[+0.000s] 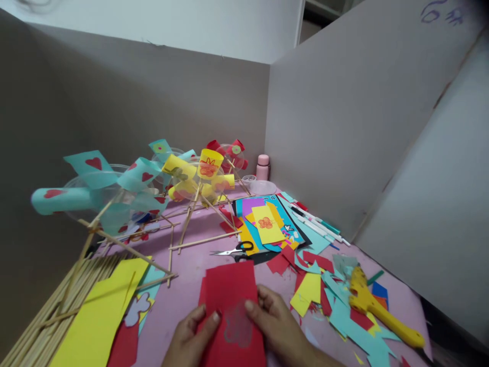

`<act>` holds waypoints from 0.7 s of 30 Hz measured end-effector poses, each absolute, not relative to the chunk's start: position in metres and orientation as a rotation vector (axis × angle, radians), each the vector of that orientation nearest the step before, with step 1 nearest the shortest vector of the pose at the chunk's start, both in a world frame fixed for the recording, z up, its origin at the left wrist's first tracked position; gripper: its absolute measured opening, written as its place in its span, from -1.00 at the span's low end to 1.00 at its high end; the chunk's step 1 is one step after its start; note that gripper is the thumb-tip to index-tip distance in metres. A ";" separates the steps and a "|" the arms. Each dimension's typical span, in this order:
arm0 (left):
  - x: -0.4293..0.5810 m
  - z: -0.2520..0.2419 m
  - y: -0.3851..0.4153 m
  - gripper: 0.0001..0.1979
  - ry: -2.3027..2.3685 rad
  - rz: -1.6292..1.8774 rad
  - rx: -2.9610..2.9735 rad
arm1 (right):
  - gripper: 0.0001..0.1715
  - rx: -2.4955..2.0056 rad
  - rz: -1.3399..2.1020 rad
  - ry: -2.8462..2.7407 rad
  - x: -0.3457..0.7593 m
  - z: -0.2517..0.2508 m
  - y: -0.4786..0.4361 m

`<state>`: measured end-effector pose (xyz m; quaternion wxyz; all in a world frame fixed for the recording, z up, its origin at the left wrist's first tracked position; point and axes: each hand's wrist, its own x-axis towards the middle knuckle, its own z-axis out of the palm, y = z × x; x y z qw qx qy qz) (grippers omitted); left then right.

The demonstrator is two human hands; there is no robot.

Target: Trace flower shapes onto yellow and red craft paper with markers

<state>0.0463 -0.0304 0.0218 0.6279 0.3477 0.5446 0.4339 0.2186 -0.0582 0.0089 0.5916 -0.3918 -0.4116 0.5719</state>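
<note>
Two stacked pieces of red paper (231,285) are held up near the table's front edge, a greyish drawing showing on the upper one. My left hand (193,334) grips their left side, thumb on the front. At the right side my right hand (277,318) pinches them, its thumb touching the drawing. Just beyond the paper lie black-handled scissors (239,251). Behind those, a yellow card with an orange drawing (265,224) rests on a bright blue patterned sheet (288,216).
Stick-framed paper wheels in light blue (97,171), yellow (179,168) and red (239,148) stand at left and back. Bamboo sticks (49,300) and yellow paper (101,316) lie front left. At right are paper scraps (340,311), a yellow glue gun (385,313) and markers (315,224).
</note>
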 end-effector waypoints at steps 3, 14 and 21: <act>0.043 0.031 -0.023 -0.59 1.164 0.960 0.725 | -0.50 -1.230 1.035 -1.068 0.244 0.029 -0.053; 0.028 0.040 -0.013 -0.63 1.115 0.921 0.730 | -0.93 -1.982 0.689 -2.074 0.266 0.049 -0.106; 0.027 0.039 -0.008 -0.68 1.265 0.943 0.820 | -0.87 -1.892 0.305 -2.004 0.268 0.054 -0.081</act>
